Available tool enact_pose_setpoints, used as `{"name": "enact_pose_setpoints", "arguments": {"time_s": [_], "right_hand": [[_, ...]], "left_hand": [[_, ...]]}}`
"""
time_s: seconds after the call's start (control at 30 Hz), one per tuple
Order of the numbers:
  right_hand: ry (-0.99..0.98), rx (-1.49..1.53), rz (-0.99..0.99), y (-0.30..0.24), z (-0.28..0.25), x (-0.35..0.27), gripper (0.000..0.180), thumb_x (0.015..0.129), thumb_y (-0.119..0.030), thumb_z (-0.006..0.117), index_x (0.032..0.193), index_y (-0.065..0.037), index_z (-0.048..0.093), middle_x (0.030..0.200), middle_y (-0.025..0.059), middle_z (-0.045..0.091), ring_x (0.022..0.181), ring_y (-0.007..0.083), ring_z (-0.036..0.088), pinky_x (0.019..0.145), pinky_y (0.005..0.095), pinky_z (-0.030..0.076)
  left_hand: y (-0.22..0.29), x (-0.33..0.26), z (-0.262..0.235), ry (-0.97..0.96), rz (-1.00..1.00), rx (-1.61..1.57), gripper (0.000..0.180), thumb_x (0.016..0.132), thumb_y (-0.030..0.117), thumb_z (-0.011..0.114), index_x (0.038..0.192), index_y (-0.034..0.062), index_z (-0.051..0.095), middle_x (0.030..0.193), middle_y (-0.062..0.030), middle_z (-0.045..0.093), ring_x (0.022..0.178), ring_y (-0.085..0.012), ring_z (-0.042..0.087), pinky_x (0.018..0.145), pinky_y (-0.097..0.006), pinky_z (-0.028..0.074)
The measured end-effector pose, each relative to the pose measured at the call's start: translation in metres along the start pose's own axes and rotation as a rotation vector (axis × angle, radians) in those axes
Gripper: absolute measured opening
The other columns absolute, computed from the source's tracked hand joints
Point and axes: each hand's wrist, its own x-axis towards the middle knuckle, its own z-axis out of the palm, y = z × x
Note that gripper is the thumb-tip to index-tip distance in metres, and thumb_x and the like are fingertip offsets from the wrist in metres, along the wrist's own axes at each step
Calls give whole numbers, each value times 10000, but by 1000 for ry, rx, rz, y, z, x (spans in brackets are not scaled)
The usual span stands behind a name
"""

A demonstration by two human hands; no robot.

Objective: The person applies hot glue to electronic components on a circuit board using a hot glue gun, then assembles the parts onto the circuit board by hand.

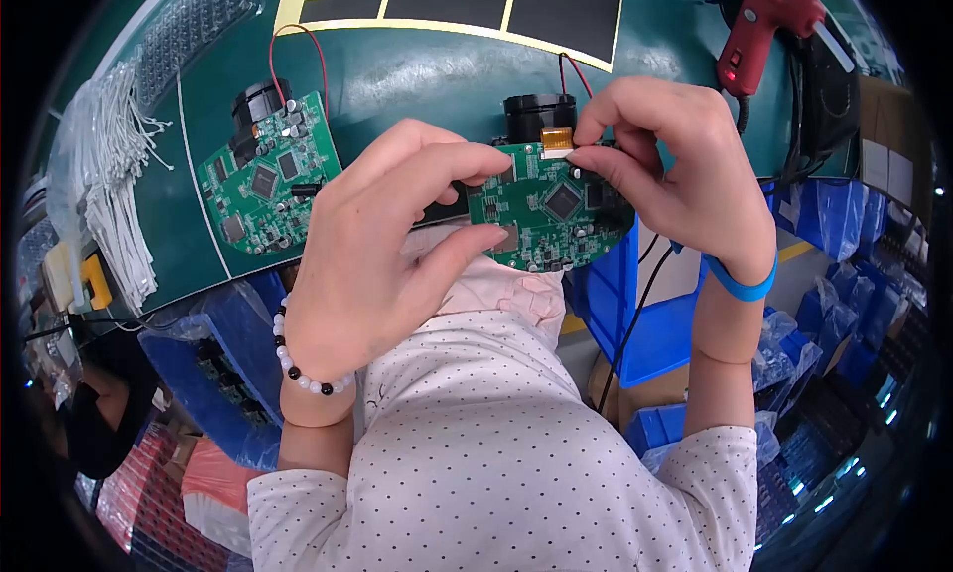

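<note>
A green circuit board (536, 215) is held up in front of me, just off the table's near edge. My left hand (372, 245) is closed on its left side, fingertips at the top corner and thumb lower down. At the board's upper edge, my right hand (685, 160) pinches the right side of a short orange ribbon cable (558, 137) between thumb and forefinger. Behind the board sits a black round part (539, 111), with a red and black wire looping above it. The board's right end is partly hidden by my right hand.
A second green board (263, 180) with a black round part lies on the green table (417, 81) to the left. White cable ties (124, 215) hang at the left edge. Black pads on a yellow sheet (447, 1) lie behind. A red glue gun (759, 36) stands far right; blue bins (655, 339) are below.
</note>
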Motion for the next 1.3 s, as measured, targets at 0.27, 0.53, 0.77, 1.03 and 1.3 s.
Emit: {"name": "enact_pose_setpoints", "arguments": {"time_s": [0.27,0.53,0.77,1.03,1.3], "right_hand": [[12,37,7,0,0,-1,151,669,5,673,723,-40,540,507,79,419,458,235,450,443,337,338],[18,63,2,2,0,-1,179,645,14,683,738,-32,537,510,82,414,454,247,439,452,344,342],[27,96,15,4,0,-1,214,623,35,684,769,-27,541,509,81,417,447,247,441,449,342,347],[50,77,26,2,1,-2,234,613,31,688,817,-18,585,536,90,474,487,274,508,468,344,395],[102,55,-73,5,4,-5,173,603,27,693,757,-18,631,619,106,522,582,292,539,518,373,424]], "left_hand": [[8,15,4,174,92,175,292,732,-11,628,1020,35,624,935,-74,596,780,-155,540,655,-238,410],[-2,33,23,169,204,273,169,739,56,653,907,43,651,900,-76,583,824,-239,554,716,-318,451],[2,38,23,114,187,276,153,723,50,658,873,32,637,893,-83,578,822,-255,553,705,-327,450],[8,40,22,94,176,294,134,709,11,650,835,18,602,889,-91,561,820,-267,548,703,-332,445],[8,39,21,60,218,270,116,681,-5,653,782,12,598,835,-72,574,763,-245,552,644,-317,449]]}}
